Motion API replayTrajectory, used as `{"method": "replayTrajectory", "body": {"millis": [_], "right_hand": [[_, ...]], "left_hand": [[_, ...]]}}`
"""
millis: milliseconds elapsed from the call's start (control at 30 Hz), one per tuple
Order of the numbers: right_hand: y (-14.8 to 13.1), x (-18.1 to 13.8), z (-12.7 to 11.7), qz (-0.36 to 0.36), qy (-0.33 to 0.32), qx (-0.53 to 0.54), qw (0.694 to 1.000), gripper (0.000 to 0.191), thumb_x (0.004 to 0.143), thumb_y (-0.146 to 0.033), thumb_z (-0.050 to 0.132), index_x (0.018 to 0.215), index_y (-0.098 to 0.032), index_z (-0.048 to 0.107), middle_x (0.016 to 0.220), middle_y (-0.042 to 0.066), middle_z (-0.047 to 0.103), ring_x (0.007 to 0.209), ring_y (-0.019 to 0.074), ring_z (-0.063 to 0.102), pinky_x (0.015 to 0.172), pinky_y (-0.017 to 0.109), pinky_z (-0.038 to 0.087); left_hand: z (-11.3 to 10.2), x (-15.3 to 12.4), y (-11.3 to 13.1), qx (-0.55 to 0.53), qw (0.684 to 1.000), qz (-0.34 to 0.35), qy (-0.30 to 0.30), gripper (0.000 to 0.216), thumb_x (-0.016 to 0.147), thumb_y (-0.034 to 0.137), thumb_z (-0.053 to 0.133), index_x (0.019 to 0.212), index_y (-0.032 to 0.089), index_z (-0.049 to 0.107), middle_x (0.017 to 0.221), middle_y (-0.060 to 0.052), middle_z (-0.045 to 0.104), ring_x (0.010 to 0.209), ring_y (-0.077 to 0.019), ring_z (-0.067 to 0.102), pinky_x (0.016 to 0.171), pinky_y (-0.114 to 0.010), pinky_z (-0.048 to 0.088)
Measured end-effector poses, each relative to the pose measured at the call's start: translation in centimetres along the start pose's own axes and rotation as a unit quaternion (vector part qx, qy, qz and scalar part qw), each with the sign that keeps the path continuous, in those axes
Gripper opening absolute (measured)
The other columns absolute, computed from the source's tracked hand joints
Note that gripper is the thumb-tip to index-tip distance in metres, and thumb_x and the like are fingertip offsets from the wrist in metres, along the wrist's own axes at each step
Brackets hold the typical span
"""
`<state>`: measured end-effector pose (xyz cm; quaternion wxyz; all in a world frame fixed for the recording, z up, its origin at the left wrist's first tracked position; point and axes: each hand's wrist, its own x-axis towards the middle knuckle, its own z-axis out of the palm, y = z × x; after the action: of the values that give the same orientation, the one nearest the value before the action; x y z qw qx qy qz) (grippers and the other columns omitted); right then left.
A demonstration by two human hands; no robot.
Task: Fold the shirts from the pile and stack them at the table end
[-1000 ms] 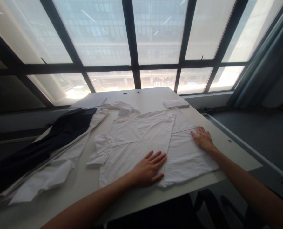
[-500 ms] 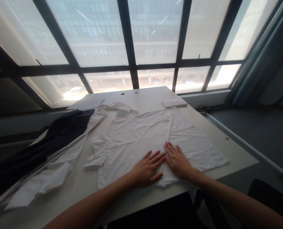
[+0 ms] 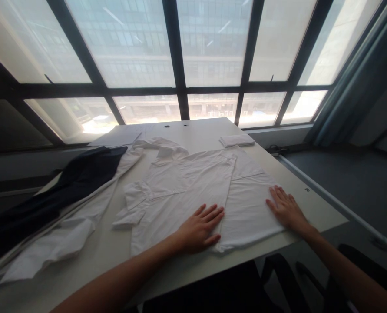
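Observation:
A white shirt (image 3: 183, 187) lies spread on the white table (image 3: 209, 130), its right part folded over or layered along a straight edge. My left hand (image 3: 200, 228) rests flat on the cloth just left of that edge, fingers stretched out. On the right-hand panel of the shirt, near its outer border, my right hand (image 3: 287, 208) lies flat with its fingers extended. Neither hand grips the fabric. A crumpled sleeve (image 3: 134, 200) sticks out at the shirt's left side.
Left of the shirt lie a dark garment (image 3: 82, 174) and more white cloth (image 3: 59, 243), reaching past the table's near left side. A small folded white cloth (image 3: 237, 140) sits at the far right edge. Behind stand large windows (image 3: 213, 48); a chair (image 3: 278, 269) is below the near edge.
My right hand has slid right across the shirt, from beside my left hand to near the outer border. My left hand has stayed in place on the cloth.

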<state>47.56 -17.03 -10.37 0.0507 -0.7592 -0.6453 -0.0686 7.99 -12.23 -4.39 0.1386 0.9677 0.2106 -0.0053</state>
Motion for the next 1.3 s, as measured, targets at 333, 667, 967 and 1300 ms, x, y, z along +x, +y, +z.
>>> {"method": "replayTrajectory", "body": {"millis": [333, 667, 967, 1300], "right_hand": [[-2.7, 0.8, -1.9, 0.059, 0.070, 0.030, 0.995, 0.067, 0.104, -0.042, 0.023, 0.156, -0.002, 0.035, 0.162, 0.022, 0.032, 0.154, 0.0321, 0.021, 0.121, 0.058, 0.019], [-18.9, -3.5, -3.8, -0.148, -0.041, 0.169, 0.974, 0.063, 0.106, -0.044, 0.027, 0.158, -0.009, 0.035, 0.165, 0.013, 0.027, 0.155, 0.0250, 0.017, 0.125, 0.047, 0.016], [-12.1, -3.0, -2.5, -0.113, -0.035, 0.088, 0.989, 0.064, 0.104, -0.050, 0.029, 0.160, -0.018, 0.031, 0.168, 0.009, 0.023, 0.155, 0.0253, 0.017, 0.124, 0.051, 0.017], [-0.9, -0.4, 0.0, 0.045, 0.009, -0.003, 0.999, 0.065, 0.103, -0.047, 0.024, 0.156, -0.014, 0.040, 0.163, 0.014, 0.034, 0.151, 0.0295, 0.028, 0.120, 0.053, 0.025]], "left_hand": [[0.0, 0.0, 0.0, -0.004, 1.000, 0.004, 0.004, 0.072, 0.104, 0.057, 0.036, 0.164, 0.024, 0.014, 0.169, -0.006, 0.014, 0.157, -0.0269, 0.011, 0.126, -0.051, 0.008], [0.1, -0.1, 0.1, 0.004, 0.999, 0.009, 0.038, 0.072, 0.102, 0.052, 0.045, 0.163, 0.027, 0.017, 0.169, -0.005, 0.019, 0.156, -0.0270, 0.017, 0.126, -0.051, 0.013], [0.5, -0.1, -0.1, -0.002, 0.999, 0.015, 0.038, 0.073, 0.103, 0.057, 0.039, 0.164, 0.025, 0.016, 0.168, -0.007, 0.022, 0.156, -0.0278, 0.017, 0.126, -0.050, 0.011], [-0.1, 0.0, 0.2, -0.009, 1.000, 0.002, 0.012, 0.072, 0.103, 0.058, 0.036, 0.163, 0.023, 0.018, 0.169, -0.007, 0.018, 0.156, -0.0278, 0.013, 0.126, -0.051, 0.009]]}}
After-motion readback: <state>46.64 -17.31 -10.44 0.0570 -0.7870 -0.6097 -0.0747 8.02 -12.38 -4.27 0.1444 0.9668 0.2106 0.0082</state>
